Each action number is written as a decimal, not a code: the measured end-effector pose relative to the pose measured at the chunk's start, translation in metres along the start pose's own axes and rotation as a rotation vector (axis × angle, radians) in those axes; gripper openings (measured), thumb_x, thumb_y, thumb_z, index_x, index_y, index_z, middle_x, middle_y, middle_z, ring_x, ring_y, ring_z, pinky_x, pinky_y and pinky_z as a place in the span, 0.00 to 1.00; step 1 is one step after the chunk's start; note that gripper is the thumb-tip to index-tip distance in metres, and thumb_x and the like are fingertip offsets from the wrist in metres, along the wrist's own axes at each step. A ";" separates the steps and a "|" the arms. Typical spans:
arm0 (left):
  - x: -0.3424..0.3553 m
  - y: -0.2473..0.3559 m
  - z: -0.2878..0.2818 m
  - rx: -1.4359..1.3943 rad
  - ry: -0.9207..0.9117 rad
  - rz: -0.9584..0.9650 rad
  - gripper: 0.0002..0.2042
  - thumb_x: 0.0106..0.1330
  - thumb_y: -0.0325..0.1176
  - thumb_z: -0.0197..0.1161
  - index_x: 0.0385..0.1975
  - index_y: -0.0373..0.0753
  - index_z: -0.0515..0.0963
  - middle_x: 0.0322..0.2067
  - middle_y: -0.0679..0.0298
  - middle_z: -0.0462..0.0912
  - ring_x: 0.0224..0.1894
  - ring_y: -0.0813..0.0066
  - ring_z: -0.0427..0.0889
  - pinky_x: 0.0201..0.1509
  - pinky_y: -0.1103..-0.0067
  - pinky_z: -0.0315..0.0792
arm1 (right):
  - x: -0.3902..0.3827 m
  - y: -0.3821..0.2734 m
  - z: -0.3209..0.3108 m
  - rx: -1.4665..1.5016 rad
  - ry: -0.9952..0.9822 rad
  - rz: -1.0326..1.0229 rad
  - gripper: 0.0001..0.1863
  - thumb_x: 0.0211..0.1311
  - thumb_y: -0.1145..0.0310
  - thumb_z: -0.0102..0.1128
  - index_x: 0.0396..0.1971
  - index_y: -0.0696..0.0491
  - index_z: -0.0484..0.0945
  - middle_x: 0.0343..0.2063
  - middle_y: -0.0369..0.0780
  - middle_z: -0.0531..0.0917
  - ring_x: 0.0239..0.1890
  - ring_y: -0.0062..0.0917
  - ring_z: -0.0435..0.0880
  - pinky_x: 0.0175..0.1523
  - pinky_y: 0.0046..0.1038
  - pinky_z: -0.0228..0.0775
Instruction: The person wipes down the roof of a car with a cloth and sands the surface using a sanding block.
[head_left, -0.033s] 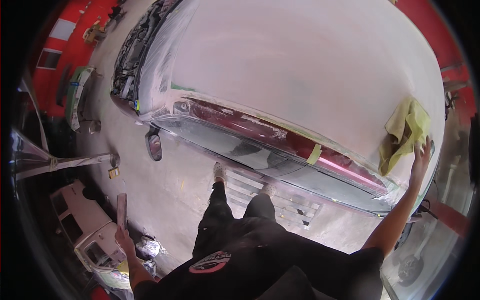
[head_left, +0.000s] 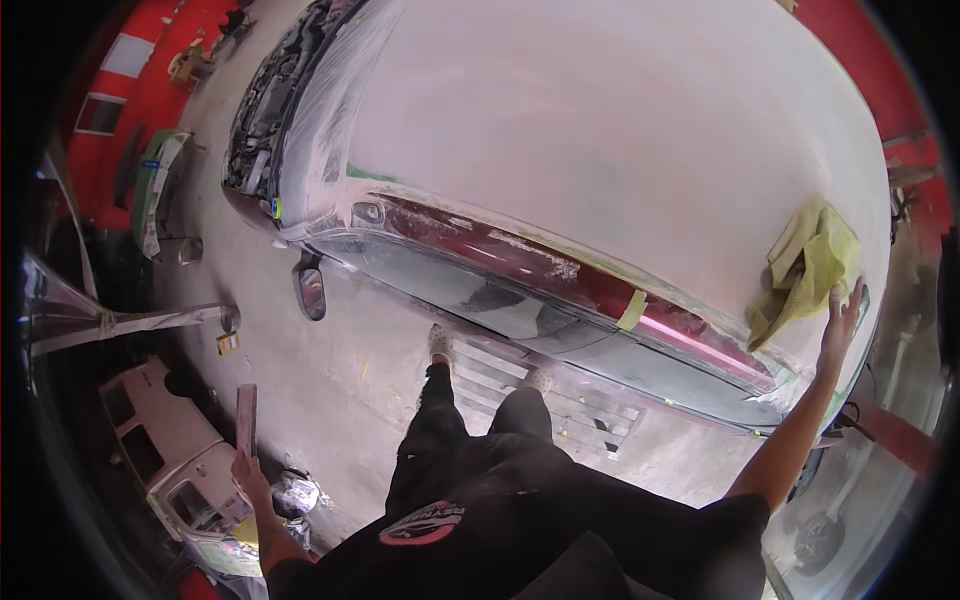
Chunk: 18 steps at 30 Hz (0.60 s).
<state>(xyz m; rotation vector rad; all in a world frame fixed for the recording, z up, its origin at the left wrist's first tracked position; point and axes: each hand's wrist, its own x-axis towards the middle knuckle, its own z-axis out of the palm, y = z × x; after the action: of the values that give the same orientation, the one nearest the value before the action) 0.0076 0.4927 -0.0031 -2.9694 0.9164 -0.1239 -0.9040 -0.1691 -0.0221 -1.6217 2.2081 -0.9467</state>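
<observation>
Right hand [head_left: 841, 312] pinches yellow cloth [head_left: 822, 248] by its edge at car roof [head_left: 600, 150]; left hand [head_left: 249, 478] grips long sanding block [head_left: 246, 415] aside, likely keeping roof reachable.

A black short-sleeved shirt [head_left: 610, 515] spreads across six o'clock, bearing a rounded pinkish-red and white emblem [head_left: 422, 525] with lettering between six and seven, while its matching left sleeve [head_left: 290, 578] shows at seven and its right sleeve [head_left: 740, 515] between four and five. Dark trousers [head_left: 522, 412] run up toward the dial's centre, ending at pale, clog-like shoes [head_left: 440, 343] speckled with small dark spots. The left hand [head_left: 250, 475] at eight o'clock and right hand [head_left: 845, 320] at three are bare.
</observation>
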 end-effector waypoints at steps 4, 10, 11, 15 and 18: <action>0.012 0.028 0.021 -0.088 -0.096 0.007 0.22 0.64 0.34 0.59 0.59 0.34 0.72 0.51 0.47 0.76 0.56 0.48 0.71 0.65 0.62 0.62 | -0.001 0.013 0.063 -0.459 -0.053 0.042 0.45 0.65 0.36 0.48 0.74 0.47 0.51 0.73 0.52 0.50 0.75 0.44 0.49 0.74 0.41 0.44; 0.013 0.019 0.043 -0.180 -0.214 -0.081 0.23 0.64 0.35 0.60 0.58 0.32 0.72 0.53 0.46 0.74 0.57 0.48 0.70 0.65 0.61 0.61 | -0.017 -0.057 0.150 -0.616 0.136 0.023 0.41 0.63 0.34 0.48 0.70 0.43 0.61 0.71 0.53 0.54 0.73 0.45 0.53 0.73 0.43 0.46; 0.010 0.023 0.042 -0.190 -0.263 -0.135 0.24 0.63 0.35 0.60 0.58 0.31 0.72 0.52 0.46 0.75 0.57 0.48 0.70 0.65 0.62 0.61 | -0.031 -0.102 0.169 -0.614 0.119 -0.002 0.39 0.64 0.36 0.48 0.70 0.43 0.63 0.70 0.52 0.56 0.72 0.45 0.55 0.73 0.43 0.48; -0.001 -0.003 0.066 -0.176 -0.328 -0.086 0.23 0.63 0.37 0.61 0.55 0.30 0.74 0.51 0.44 0.76 0.55 0.47 0.73 0.61 0.61 0.66 | -0.086 -0.267 0.259 -0.502 0.051 -0.204 0.31 0.65 0.43 0.50 0.64 0.43 0.71 0.70 0.49 0.58 0.72 0.44 0.56 0.72 0.46 0.49; 0.001 -0.025 0.078 -0.336 -0.324 -0.058 0.22 0.65 0.39 0.59 0.53 0.28 0.76 0.49 0.43 0.79 0.52 0.43 0.75 0.58 0.59 0.67 | -0.123 -0.363 0.335 -0.445 -0.037 -0.295 0.30 0.66 0.45 0.50 0.66 0.38 0.69 0.72 0.45 0.56 0.73 0.42 0.54 0.73 0.48 0.46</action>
<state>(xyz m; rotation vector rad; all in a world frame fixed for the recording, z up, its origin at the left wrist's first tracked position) 0.0293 0.5130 -0.0791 -3.1714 0.8819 0.5469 -0.4019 -0.2383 -0.0712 -2.1849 2.3109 -0.4961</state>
